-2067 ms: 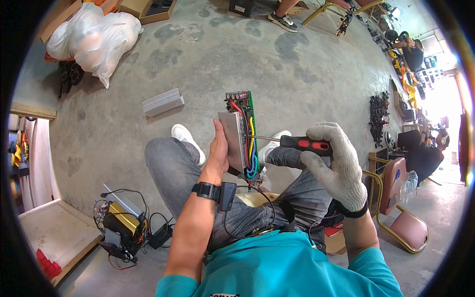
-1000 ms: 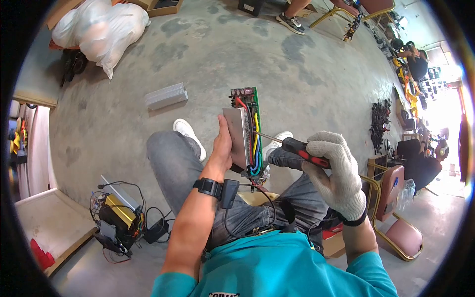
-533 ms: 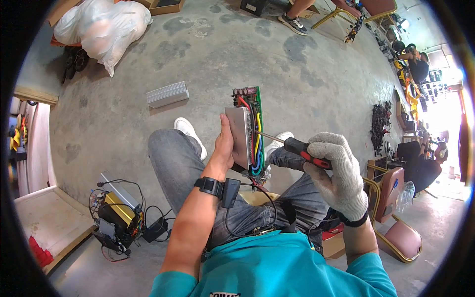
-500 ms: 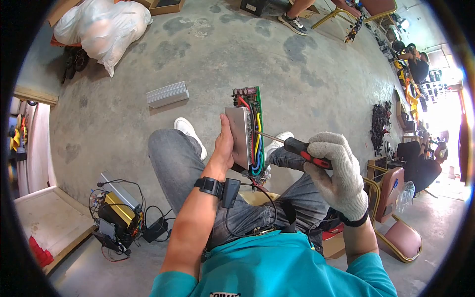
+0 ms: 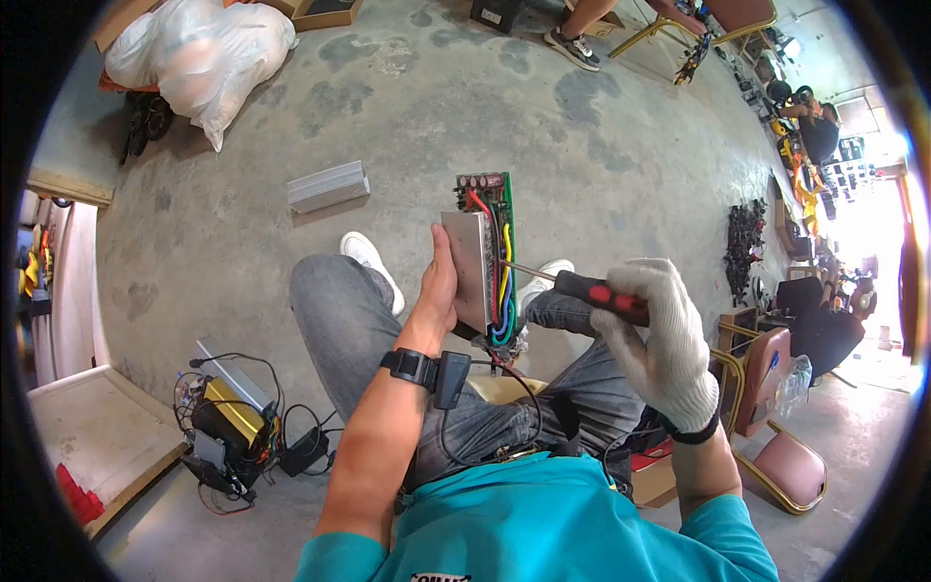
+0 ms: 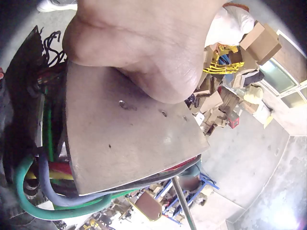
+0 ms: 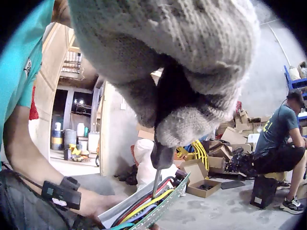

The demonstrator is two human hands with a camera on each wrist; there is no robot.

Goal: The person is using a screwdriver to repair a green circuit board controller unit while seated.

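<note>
My bare left hand (image 5: pixel 441 281) holds a circuit board (image 5: pixel 510 199) by the flat metal plate (image 5: pixel 467 267) along its side, the thumb lying on the plate. Red, yellow, blue and green wires (image 7: pixel 148 208) run lengthwise beside the plate. In my gloved right hand (image 5: pixel 664 339) is a screwdriver (image 5: pixel 587 288) with a black and red handle, gripped between thumb and fingers. Its shaft (image 7: pixel 157 183) reaches in among the wires at the plate's edge, and the tip is hidden there. In the left wrist view the plate (image 6: pixel 129 143) shows several small holes.
A finned aluminium housing (image 5: pixel 330 187) lies on the concrete floor ahead. To the left, a wired device with a gold block (image 5: pixel 233 419) sits near a wooden board (image 5: pixel 107 451). A chair (image 5: pixel 776 417) stands at the right. Another person (image 7: pixel 280 139) sits farther off.
The screwdriver's handle has turned in my right hand, and the gloved fingers have shifted around it. The board moved slightly right in view early on; my left hand keeps its hold.
</note>
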